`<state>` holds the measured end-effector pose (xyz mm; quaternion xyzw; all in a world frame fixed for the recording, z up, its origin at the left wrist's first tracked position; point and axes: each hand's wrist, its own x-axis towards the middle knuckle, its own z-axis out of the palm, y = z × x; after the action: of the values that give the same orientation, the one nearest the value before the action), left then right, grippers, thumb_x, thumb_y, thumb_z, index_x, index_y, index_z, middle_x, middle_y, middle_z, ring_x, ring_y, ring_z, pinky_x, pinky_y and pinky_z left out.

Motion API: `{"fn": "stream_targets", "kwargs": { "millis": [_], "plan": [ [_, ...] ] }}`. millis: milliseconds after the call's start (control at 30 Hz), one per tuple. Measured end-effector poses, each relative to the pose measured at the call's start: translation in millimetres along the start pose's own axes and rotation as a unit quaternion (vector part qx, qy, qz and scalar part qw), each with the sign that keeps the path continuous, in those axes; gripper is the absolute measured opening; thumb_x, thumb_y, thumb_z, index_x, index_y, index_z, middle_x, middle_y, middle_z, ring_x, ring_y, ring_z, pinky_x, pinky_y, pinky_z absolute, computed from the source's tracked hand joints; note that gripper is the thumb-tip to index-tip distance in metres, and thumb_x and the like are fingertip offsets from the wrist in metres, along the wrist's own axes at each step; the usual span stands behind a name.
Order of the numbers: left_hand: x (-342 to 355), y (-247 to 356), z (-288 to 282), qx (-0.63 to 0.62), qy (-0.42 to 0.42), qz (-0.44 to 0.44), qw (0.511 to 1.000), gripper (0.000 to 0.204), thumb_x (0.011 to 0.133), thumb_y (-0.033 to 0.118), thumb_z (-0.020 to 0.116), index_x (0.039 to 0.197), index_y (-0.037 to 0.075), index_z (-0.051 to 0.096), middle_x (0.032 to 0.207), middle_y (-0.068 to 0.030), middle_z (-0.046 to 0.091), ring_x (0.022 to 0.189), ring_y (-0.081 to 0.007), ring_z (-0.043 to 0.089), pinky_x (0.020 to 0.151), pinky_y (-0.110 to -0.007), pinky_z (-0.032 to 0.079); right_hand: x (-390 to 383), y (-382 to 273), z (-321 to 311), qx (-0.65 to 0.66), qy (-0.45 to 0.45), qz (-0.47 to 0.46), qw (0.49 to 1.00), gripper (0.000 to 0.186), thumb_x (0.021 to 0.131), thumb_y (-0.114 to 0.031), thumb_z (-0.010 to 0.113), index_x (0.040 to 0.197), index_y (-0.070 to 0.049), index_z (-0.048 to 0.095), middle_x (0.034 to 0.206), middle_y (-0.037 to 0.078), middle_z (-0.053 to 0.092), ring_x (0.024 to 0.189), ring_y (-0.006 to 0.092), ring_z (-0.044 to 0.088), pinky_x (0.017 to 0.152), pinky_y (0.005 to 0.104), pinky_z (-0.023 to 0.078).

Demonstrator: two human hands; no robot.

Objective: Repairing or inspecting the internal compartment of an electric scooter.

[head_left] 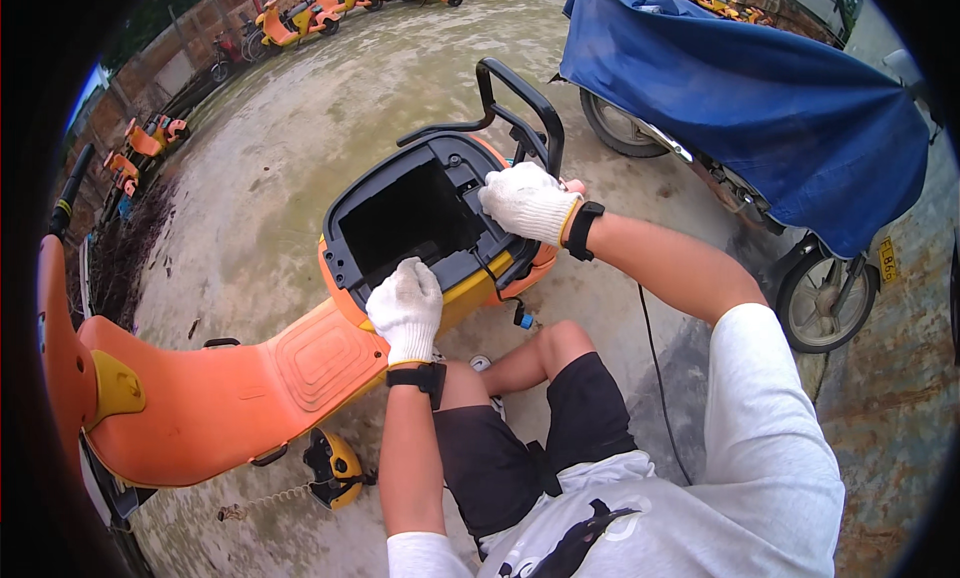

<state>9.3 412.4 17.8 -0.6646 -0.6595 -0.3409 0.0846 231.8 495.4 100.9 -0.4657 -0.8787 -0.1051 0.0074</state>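
An orange electric scooter (240, 388) lies across my front, with an open black compartment (345, 253) behind its seat. My left hand (405, 303), in a white knit glove, is closed at the compartment's near edge. What its fingers pinch, if anything, is hidden. My right hand (530, 200), gloved too, is closed over the right side of the black frame, just below the rear rack bar (553, 128). I cannot make out what it grips. A black cable with a blue connector (524, 320) hangs from the near edge between my hands. The inside of the compartment is dark.
A yellow helmet (340, 468) lies on the concrete under the seat. At the right stands a motorcycle under a blue cover (740, 108), its wheel (825, 293) near my right arm. Several orange and yellow scooters (295, 20) line the far wall. A thin black cable (655, 378) runs beside my leg.
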Motion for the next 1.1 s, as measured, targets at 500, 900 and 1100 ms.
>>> {"fn": "stream_targets", "kwargs": {
  "millis": [500,900,1100],
  "plan": [
    [0,4,2,-0.008,0.037,0.02,0.999,0.019,0.091,0.025,0.063,0.091,0.011,0.076,0.075,-0.0136,0.073,0.069,-0.0328,0.071,0.067,-0.044,0.057,-18,16,15,0.216,0.123,-0.006,0.969,0.02,0.088,-0.017,0.061,0.096,-0.005,0.076,0.087,0.018,0.073,0.083,0.0356,0.072,0.077,0.0454,0.057],
    [0,2,3,0.009,0.006,0.009,1.0,0.022,0.095,0.028,0.059,0.098,0.014,0.076,0.08,-0.0138,0.073,0.073,-0.0339,0.071,0.069,-0.044,0.057,-12,-2,13,0.074,0.061,0.036,0.995,0.015,0.087,-0.009,0.062,0.096,-0.004,0.072,0.098,0.016,0.069,0.087,0.0342,0.072,0.083,0.0469,0.055],
    [-2,1,-1,0.021,0.006,0.006,1.0,0.023,0.094,0.029,0.059,0.095,0.013,0.076,0.078,-0.0144,0.073,0.072,-0.0337,0.071,0.069,-0.045,0.057,-20,-2,12,0.103,0.063,0.044,0.992,0.017,0.091,-0.018,0.063,0.102,-0.015,0.076,0.098,0.012,0.07,0.087,0.0299,0.072,0.078,0.0433,0.056]
  ]
}}
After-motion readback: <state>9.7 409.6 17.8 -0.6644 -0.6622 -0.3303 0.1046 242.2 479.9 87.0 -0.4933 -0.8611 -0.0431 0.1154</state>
